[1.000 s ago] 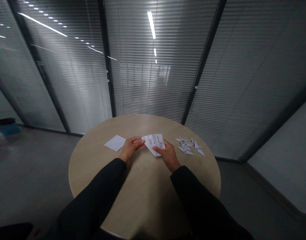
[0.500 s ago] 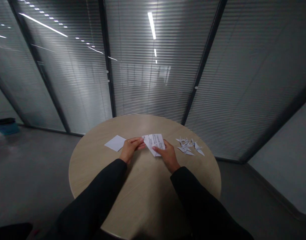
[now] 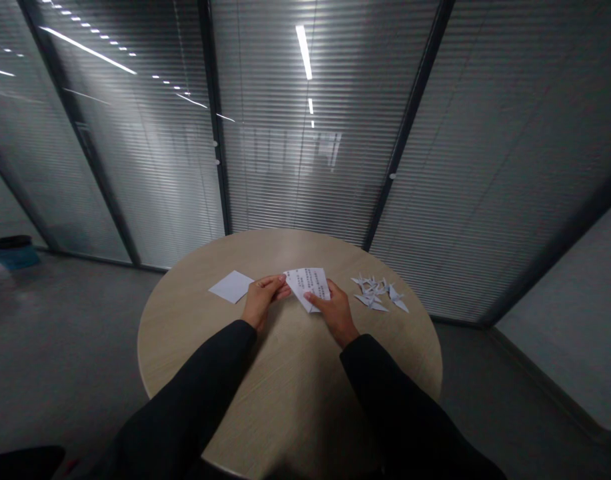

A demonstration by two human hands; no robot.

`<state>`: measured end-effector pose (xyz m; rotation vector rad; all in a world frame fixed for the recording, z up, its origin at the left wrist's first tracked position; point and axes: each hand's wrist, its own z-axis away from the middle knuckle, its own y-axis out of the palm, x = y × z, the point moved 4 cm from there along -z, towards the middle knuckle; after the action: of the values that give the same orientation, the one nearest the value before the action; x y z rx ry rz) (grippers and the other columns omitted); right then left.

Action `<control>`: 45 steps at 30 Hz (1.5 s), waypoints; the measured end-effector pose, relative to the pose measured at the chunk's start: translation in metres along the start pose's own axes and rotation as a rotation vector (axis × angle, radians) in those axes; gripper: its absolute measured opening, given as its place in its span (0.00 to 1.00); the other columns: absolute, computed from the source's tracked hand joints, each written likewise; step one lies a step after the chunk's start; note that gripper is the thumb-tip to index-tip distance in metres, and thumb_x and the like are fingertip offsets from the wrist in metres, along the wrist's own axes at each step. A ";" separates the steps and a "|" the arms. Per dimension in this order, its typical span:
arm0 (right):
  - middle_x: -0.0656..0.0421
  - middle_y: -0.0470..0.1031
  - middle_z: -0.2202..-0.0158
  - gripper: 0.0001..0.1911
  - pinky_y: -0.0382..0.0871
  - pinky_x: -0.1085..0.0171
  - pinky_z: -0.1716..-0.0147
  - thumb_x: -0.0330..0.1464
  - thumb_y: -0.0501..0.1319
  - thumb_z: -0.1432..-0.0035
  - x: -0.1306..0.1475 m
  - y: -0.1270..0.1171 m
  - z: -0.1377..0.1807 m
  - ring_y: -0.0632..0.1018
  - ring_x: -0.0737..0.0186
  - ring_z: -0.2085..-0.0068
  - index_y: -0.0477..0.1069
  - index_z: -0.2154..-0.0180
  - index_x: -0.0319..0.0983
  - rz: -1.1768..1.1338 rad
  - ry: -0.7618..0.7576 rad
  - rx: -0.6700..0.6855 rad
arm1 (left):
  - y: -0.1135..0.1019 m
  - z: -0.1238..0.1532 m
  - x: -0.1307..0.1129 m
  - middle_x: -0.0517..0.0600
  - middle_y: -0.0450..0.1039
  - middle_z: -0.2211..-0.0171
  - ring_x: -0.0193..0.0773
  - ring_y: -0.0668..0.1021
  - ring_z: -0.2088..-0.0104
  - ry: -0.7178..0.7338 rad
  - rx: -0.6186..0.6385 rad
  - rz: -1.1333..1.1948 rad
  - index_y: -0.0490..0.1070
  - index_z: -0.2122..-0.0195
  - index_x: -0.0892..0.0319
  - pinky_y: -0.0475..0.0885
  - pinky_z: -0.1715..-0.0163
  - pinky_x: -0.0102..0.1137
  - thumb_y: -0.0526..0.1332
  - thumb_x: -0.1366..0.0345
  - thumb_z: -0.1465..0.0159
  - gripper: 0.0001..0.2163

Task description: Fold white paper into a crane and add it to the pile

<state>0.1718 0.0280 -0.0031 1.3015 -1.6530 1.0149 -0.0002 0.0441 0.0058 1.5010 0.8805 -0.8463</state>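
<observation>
Round table: pale and wood-grained, close up to glass panels with blinds.
Folded paper: held between both hands over the table; in the last second it barely moves, its left corner drawing slightly inward, which I read as careful adjusting of one fold.
Printed side: white with lines of dark characters, fairly straight along the top, narrowing to a point low down, near a crease.
Left hand: pinching the left corner, and edged a little rightward.
Right hand: gripping the opposite side, thumb laid over the print, its place unchanged.
White sheet: flat on the table, left of the left hand, no marks showing.
Paper cranes: loosely clustered, right of the right hand.
</observation>
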 end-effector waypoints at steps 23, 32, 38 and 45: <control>0.56 0.78 0.62 0.19 0.72 0.62 0.66 0.38 0.67 0.55 -0.001 0.007 0.003 0.77 0.58 0.64 0.71 0.60 0.38 -0.072 0.029 0.022 | 0.004 0.000 0.005 0.55 0.79 0.68 0.36 0.79 0.68 0.012 0.039 -0.024 0.76 0.69 0.65 0.74 0.60 0.32 0.69 0.58 0.49 0.14; 0.56 0.78 0.61 0.20 0.73 0.60 0.63 0.38 0.68 0.56 0.002 0.008 0.003 0.78 0.56 0.61 0.70 0.60 0.39 -0.073 0.037 0.037 | 0.005 0.002 0.004 0.51 0.77 0.74 0.35 0.77 0.73 0.056 0.005 -0.066 0.77 0.74 0.63 0.74 0.67 0.31 0.70 0.58 0.52 0.13; 0.54 0.78 0.58 0.23 0.73 0.59 0.61 0.36 0.69 0.58 0.003 0.011 0.003 0.79 0.56 0.60 0.70 0.57 0.39 -0.120 0.042 0.095 | -0.001 0.000 0.004 0.51 0.76 0.74 0.33 0.75 0.75 0.094 -0.010 -0.099 0.77 0.72 0.64 0.71 0.72 0.28 0.70 0.55 0.52 0.15; 0.54 0.78 0.58 0.25 0.73 0.58 0.60 0.35 0.70 0.60 0.003 0.011 0.002 0.79 0.55 0.60 0.70 0.57 0.39 -0.168 0.089 0.106 | 0.003 0.002 -0.001 0.46 0.71 0.81 0.32 0.72 0.78 0.145 0.019 -0.133 0.74 0.75 0.62 0.69 0.74 0.27 0.70 0.50 0.54 0.18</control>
<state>0.1600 0.0272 -0.0023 1.4187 -1.4140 1.0546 0.0022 0.0416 0.0084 1.5485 1.0918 -0.8518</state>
